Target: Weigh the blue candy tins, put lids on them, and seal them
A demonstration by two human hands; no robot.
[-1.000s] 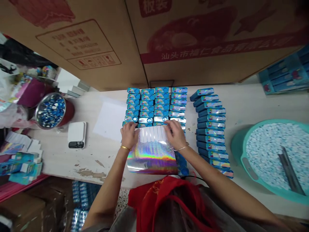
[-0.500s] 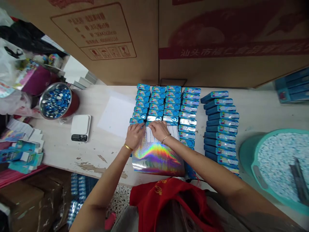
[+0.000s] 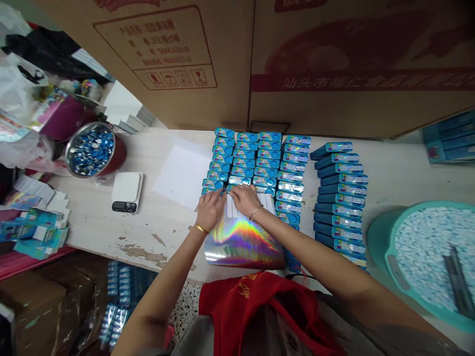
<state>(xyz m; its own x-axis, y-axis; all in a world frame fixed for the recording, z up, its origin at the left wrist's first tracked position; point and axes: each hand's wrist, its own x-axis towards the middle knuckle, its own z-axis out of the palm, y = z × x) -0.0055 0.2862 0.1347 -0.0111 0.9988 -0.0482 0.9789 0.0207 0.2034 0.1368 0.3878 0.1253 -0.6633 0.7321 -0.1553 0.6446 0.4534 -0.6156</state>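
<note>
A shiny rainbow-reflecting sheet (image 3: pixel 243 247) with white label strips near its top lies in front of me, covering the near ends of some rows of small blue packs (image 3: pixel 243 163). My left hand (image 3: pixel 211 210) is at the sheet's upper left corner, fingers bent and closed against the nearest packs. Close beside it, my right hand (image 3: pixel 245 200) rests over the sheet's top edge, its fingertips drawn together. The fingertips of both hands almost meet; whatever is between them is too small to make out.
A column of tilted blue packs (image 3: pixel 339 198) stands to the right, before a turquoise tub (image 3: pixel 389 262) of small white pieces. On the left are a white scale (image 3: pixel 127 188), a metal bowl (image 3: pixel 70 160) of blue-wrapped pieces and white paper (image 3: pixel 181 173). Large cartons (image 3: pixel 230 109) wall the back.
The view has shifted slightly, so things at the left appear a little farther right. Both hands stay at the sheet's top edge, with only slight finger movement.
</note>
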